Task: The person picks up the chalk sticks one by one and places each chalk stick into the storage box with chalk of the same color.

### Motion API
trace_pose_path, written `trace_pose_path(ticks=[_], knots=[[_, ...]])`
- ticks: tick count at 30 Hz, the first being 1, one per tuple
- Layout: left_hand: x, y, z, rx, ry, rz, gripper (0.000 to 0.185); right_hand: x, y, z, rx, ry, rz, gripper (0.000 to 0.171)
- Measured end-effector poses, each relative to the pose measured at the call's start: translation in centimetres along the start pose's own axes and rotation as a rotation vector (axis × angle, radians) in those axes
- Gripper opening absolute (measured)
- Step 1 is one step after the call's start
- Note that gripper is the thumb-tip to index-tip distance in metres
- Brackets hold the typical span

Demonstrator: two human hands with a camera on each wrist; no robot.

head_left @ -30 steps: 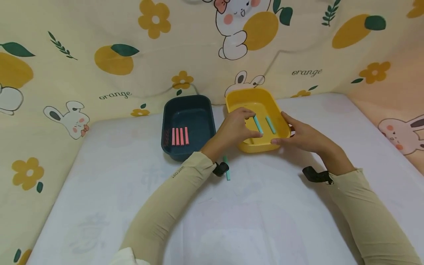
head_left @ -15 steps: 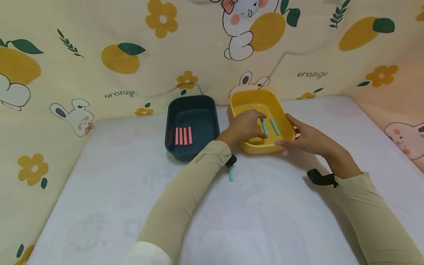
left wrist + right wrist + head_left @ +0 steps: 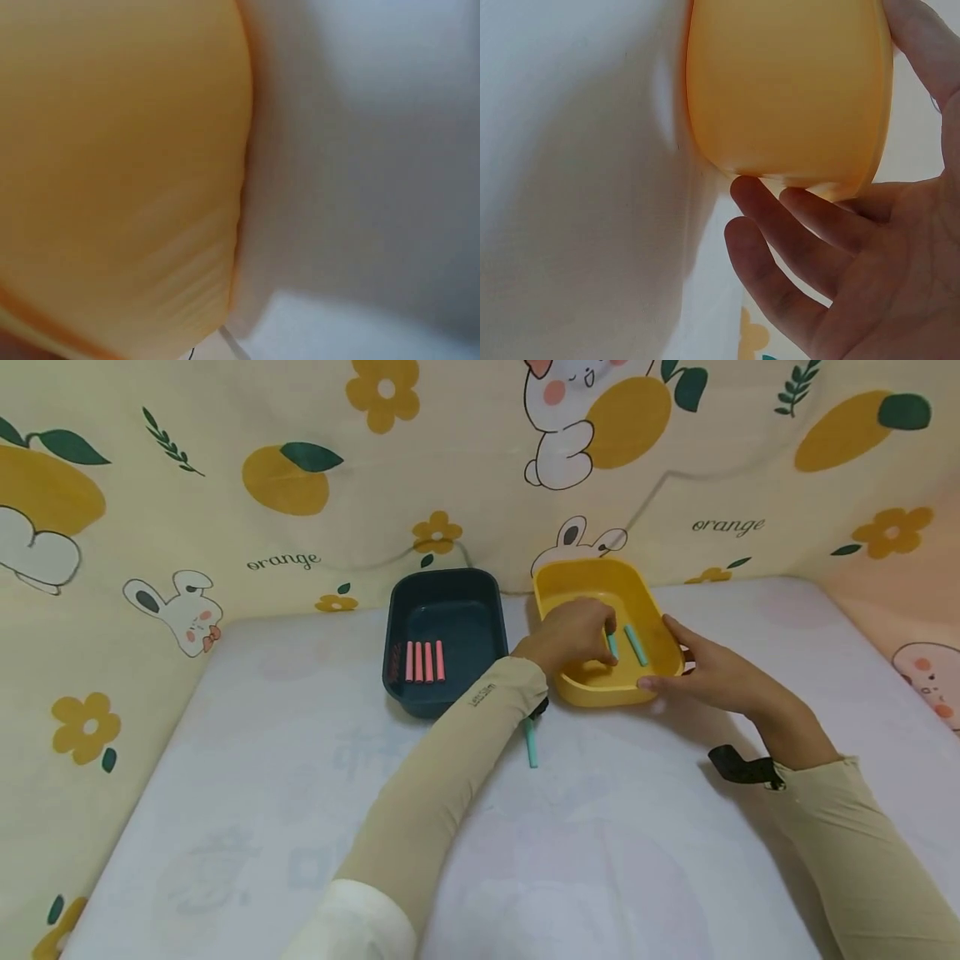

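Note:
A yellow tray (image 3: 592,583) stands at the back of the white table, with a teal stick (image 3: 636,645) lying in it. My left hand (image 3: 576,628) reaches into the tray, its curled fingertips pinching a second teal stick (image 3: 613,648) beside the first. My right hand (image 3: 705,672) rests against the tray's front right corner, thumb along the front wall and straight fingers along the right side. The right wrist view shows the tray wall (image 3: 787,90) with those fingers (image 3: 795,240) spread beside it. The left wrist view shows only the blurred tray wall (image 3: 120,172).
A dark blue tray (image 3: 450,602) stands left of the yellow one and holds several pink sticks (image 3: 423,662) side by side. One loose teal stick (image 3: 530,745) lies on the table (image 3: 262,760) just under my left forearm. A printed cloth backdrop rises behind the trays.
My left hand has reached slightly deeper and rightward in the yellow tray with the teal stick. My right hand has stayed at the tray's corner.

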State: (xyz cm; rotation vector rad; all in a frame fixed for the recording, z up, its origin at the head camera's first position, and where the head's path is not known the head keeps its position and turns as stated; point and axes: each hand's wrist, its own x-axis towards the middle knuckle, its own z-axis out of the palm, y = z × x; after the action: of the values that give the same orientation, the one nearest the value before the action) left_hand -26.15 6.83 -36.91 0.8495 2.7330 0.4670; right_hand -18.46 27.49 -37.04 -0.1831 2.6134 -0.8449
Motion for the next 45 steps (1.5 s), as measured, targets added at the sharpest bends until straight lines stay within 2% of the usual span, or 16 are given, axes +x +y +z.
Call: trace_pose_path(ticks=[6,10,17,22,28,35,45], knots=[[0.7,0.2,0.3,0.048,-0.036,0.058,0.040,-0.3,-0.2,-0.1,0.003,-0.016,0.017,0.112],[1.0,0.2,0.8,0.049,-0.023,0.048,0.040,-0.2,-0.2,0.0,-0.002,-0.021,0.020,0.112],[0.9,0.9,1.2,0.125,-0.015,0.118,0.031,0.0,-0.1,0.1,-0.004,-0.003,0.004,0.110],[0.8,1.0,1.6,0.183,-0.023,0.126,0.031,-0.1,0.1,0.3,0.016,-0.008,-0.010,0.110],[0.8,0.8,2.2,0.200,-0.056,0.148,0.030,-0.1,0.7,0.5,-0.003,-0.040,-0.056,0.111],[1.4,0.5,2.0,0.225,-0.031,0.142,0.030,0.1,0.9,-0.1,-0.020,-0.044,-0.111,0.110],[1.8,1.1,2.3,0.334,-0.043,0.105,0.049,-0.7,0.8,-0.3,0.017,-0.050,-0.049,0.105]])
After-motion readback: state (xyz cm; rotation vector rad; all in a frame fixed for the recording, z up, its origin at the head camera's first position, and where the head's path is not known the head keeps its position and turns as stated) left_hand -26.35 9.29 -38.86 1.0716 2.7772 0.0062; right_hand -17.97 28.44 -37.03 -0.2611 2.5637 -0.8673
